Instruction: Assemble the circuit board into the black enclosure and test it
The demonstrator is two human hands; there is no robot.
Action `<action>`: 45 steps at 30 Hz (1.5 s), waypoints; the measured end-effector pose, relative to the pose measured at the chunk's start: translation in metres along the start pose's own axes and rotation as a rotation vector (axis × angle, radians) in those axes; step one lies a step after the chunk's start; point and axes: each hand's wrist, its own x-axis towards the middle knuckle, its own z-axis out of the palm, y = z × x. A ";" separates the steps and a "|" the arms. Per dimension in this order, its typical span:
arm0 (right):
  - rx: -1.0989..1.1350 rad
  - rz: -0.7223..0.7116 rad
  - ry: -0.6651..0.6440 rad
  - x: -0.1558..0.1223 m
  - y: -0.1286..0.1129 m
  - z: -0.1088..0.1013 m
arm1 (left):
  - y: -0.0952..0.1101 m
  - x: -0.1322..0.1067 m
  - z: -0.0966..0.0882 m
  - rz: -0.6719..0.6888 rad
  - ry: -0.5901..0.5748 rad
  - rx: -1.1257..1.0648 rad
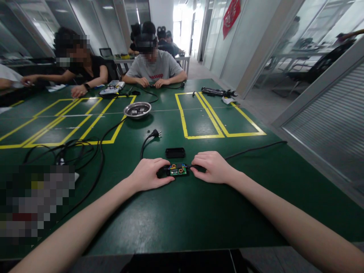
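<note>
A small green circuit board (pixel 178 171) with two copper-wound ring coils lies in front of me, apparently set in a black casing. My left hand (pixel 148 174) is closed on the left end of this board, thumb along the near side and fingers along the far side. At the right end, my right hand (pixel 212 167) pinches the black power cable (pixel 256 149) where it meets the board. Just beyond the board rests a loose black casing half (pixel 175 152), hollow side up. A black cord with a mains plug (pixel 155 133) emerges from behind my left hand.
A metal bowl (pixel 137 110) holding metal parts stands farther off on the green table (pixel 182 223). Tangled black cables (pixel 76 149) lie at left, beside a blurred-out area. A dark tool-like object (pixel 217 92) is at the far right. Two people (pixel 156 68) sit across the table.
</note>
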 end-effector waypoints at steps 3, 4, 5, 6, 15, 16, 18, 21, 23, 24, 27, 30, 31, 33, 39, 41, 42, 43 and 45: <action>0.016 -0.025 0.002 0.000 0.001 0.000 | 0.001 -0.001 -0.004 0.003 0.000 -0.039; 0.020 -0.028 0.003 0.000 0.001 0.000 | 0.002 -0.001 -0.006 0.000 -0.001 -0.052; 0.023 -0.029 0.005 0.000 0.001 0.000 | 0.002 -0.001 -0.007 -0.008 0.000 -0.061; 0.026 -0.030 0.011 0.000 0.001 0.000 | 0.002 0.000 -0.008 -0.015 0.000 -0.065; 0.093 -0.055 0.011 -0.002 0.004 0.004 | 0.000 0.002 -0.008 -0.028 -0.085 -0.103; 0.096 -0.040 0.002 -0.003 0.004 0.004 | 0.000 0.002 -0.008 -0.034 -0.094 -0.102; 0.097 -0.016 -0.020 -0.003 0.004 0.004 | 0.000 0.002 -0.009 -0.044 -0.104 -0.093; 0.084 -0.005 -0.055 -0.001 0.002 0.003 | 0.001 0.002 -0.010 -0.036 -0.109 -0.073; 0.076 0.007 -0.068 0.001 0.001 0.004 | 0.002 0.002 -0.011 -0.013 -0.104 -0.057; 0.075 0.021 -0.074 0.001 0.000 0.004 | 0.002 0.002 -0.011 0.001 -0.100 -0.048; 0.071 0.089 -0.105 0.003 -0.003 0.008 | 0.003 0.002 -0.012 0.053 -0.104 -0.006; 0.060 0.179 -0.139 0.004 -0.005 0.012 | 0.003 0.002 -0.013 0.103 -0.116 0.054; 0.056 0.204 -0.147 0.005 -0.005 0.013 | 0.003 0.002 -0.014 0.113 -0.115 0.068; 0.052 0.239 -0.152 0.006 -0.005 0.014 | 0.002 0.002 -0.015 0.121 -0.105 0.082; 0.093 0.224 -0.132 0.007 -0.001 0.014 | 0.001 0.001 -0.010 0.139 -0.065 0.120; 0.110 0.225 -0.119 0.006 -0.001 0.014 | 0.000 0.001 -0.008 0.139 -0.061 0.155; 0.117 0.231 -0.110 0.006 -0.002 0.014 | 0.000 0.001 -0.007 0.142 -0.062 0.172; 0.123 0.238 -0.100 0.005 -0.002 0.013 | 0.000 0.001 -0.006 0.146 -0.065 0.187; 0.127 0.240 -0.075 0.006 -0.003 0.013 | -0.001 0.001 -0.007 0.155 -0.070 0.213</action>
